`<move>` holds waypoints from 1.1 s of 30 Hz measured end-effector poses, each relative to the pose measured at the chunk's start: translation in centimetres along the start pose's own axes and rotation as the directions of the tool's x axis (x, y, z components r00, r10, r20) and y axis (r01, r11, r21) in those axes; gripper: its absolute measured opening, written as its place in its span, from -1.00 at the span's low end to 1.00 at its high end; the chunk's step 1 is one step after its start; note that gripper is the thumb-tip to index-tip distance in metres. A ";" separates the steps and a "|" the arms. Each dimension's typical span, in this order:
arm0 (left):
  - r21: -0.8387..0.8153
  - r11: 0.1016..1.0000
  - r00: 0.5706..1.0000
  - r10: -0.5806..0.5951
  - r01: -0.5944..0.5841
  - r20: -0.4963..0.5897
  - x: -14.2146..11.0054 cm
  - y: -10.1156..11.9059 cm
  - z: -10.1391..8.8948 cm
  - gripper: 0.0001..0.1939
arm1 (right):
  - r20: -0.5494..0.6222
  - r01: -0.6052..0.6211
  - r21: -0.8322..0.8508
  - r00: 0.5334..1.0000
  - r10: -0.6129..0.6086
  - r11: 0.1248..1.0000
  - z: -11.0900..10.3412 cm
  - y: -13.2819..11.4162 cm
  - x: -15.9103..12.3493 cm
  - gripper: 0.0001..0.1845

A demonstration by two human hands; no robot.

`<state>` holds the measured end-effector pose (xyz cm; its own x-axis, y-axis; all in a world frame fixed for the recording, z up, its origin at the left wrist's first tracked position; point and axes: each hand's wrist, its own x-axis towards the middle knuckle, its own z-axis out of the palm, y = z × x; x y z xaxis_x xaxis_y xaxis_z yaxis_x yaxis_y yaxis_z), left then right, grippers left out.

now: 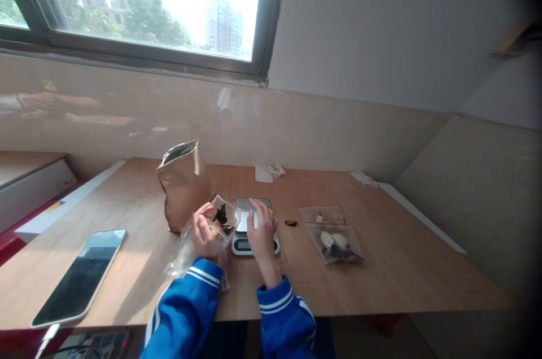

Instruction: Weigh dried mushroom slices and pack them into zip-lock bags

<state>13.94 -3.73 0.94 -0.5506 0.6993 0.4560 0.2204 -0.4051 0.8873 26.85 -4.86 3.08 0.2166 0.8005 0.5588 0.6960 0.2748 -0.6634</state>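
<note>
My left hand (204, 232) is closed on a clear zip bag (228, 217) whose mouth gapes open. Dark brown dried pieces (221, 215) show inside the mouth. Over a small white kitchen scale (242, 246) with a metal plate, my right hand (261, 227) is held with its fingers stretched out and apart. Nothing shows in it, and it hides part of the plate. Just right of the scale, one dark dried piece (291, 223) lies on the table.
An upright brown paper bag (184, 189) stands behind my left hand. At right lies a filled zip bag (332, 237) with pale and dark pieces. A phone (82, 274) on a cable lies at left. Crumpled tissue (275, 170) lies by the wall.
</note>
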 end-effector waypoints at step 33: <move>0.085 0.996 1.000 0.022 -0.023 0.012 -0.1 0.4 -0.2 -0.49 | 0.074 0.090 0.349 0.990 -0.124 0.933 -3.4 -1.7 -1.1 -0.72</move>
<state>13.93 -4.10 1.24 -0.5356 0.6973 0.4764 0.3008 -0.3696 0.8791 27.70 -8.04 5.26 0.0773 0.7977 0.5980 0.4296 0.5146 -0.7420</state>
